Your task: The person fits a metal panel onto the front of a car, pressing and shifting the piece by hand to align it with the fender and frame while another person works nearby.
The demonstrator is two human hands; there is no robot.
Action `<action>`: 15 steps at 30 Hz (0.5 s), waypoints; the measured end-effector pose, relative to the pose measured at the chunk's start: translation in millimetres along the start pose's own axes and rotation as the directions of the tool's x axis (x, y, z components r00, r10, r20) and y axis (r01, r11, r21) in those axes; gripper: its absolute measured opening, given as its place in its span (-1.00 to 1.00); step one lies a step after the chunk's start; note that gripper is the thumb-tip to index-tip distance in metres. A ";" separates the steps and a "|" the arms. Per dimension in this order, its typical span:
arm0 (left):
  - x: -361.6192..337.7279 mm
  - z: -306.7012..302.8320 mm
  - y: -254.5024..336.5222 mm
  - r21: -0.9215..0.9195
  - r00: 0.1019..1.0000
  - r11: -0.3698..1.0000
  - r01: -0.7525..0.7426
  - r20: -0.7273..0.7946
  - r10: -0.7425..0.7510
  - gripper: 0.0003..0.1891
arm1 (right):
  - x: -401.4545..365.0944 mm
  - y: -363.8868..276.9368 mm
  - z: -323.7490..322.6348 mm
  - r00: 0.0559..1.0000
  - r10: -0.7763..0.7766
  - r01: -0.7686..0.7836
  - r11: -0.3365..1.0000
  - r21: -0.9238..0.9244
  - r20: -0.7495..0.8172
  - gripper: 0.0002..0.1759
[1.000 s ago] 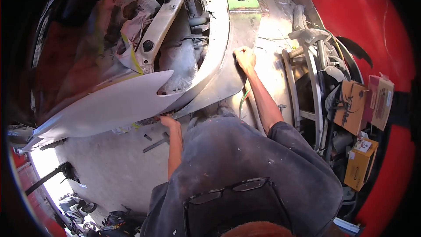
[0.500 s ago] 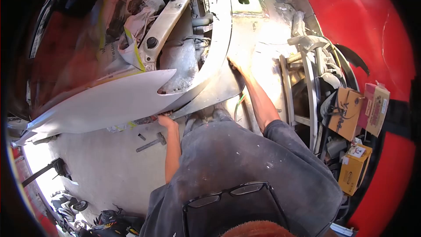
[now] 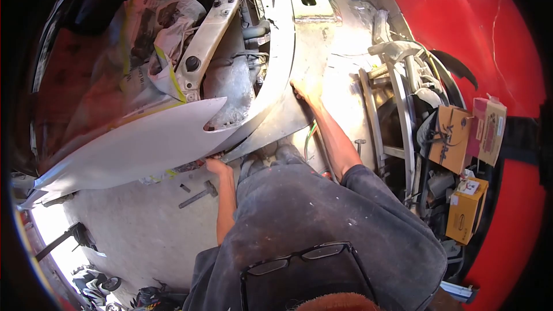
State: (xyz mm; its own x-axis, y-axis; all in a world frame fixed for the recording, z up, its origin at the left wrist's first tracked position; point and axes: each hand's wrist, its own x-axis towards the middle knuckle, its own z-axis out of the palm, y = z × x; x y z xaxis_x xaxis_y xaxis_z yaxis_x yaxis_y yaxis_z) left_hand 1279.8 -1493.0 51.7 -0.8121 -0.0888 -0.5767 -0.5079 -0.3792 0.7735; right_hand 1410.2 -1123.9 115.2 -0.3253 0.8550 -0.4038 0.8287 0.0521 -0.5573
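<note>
Head view looks straight down on a pale grey, primed sheet-metal fender panel (image 3: 144,138), long and pointed, set against the stripped front of a car with its curved wheel-arch cut facing the person. The left hand (image 3: 217,165) reaches in under the panel's lower edge; its fingers are hidden behind the metal, so I cannot tell whether they grip. The right hand (image 3: 305,89) lies on the arch rim higher up, washed out by sun glare, and I cannot tell whether it curls round the rim or presses flat. To my eye the step in hand is steadying and lining up the panel against the body; a further move would call for support at both edges, so the thin sheet neither twists nor slips. Just beside the left forearm a steel hammer (image 3: 197,194) lies on the dusty concrete floor (image 3: 144,224). Crumpled newspaper masking with yellow tape (image 3: 152,40) covers the bay behind the panel. Well off to the right, beside glossy red bodywork (image 3: 461,23), stand a brown cardboard box (image 3: 452,138) and a yellow carton (image 3: 465,213); what they hold cannot be seen
</note>
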 end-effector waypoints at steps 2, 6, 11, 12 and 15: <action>-2.2 4.6 1.4 0.036 0.996 0.999 0.013 -0.086 -0.010 -0.65 | 2.1 -3.2 -0.6 1.000 0.000 0.000 1.000 0.006 -0.009 -0.70; -2.0 -2.3 -1.7 -0.011 0.999 1.000 -0.018 0.034 0.019 -0.65 | 3.4 -8.4 -1.8 1.000 -0.004 0.005 1.000 0.018 -0.023 -0.70; -2.4 -5.3 -2.5 -0.012 0.995 0.999 -0.031 0.100 0.032 -0.68 | 1.7 -10.6 -1.6 1.000 0.002 -0.001 1.000 0.032 -0.029 -0.70; -1.9 -4.2 -2.2 0.005 0.997 1.000 -0.014 0.082 0.014 -0.67 | 1.5 -11.4 -1.9 1.000 0.004 -0.003 0.999 0.034 -0.031 -0.70; -10.7 5.9 8.3 0.032 1.000 0.999 0.004 -0.013 -0.003 -0.63 | -0.5 -13.5 -2.4 0.999 0.013 -0.012 0.999 0.041 -0.033 -0.69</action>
State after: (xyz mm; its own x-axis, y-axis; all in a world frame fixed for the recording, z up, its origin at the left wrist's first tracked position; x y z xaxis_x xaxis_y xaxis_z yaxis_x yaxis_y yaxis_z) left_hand 1282.6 -1489.7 65.9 -0.8066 -0.0992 -0.5826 -0.5197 -0.3503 0.7792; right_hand 1400.3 -1123.8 124.7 -0.2992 0.8723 -0.3867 0.8129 0.0208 -0.5821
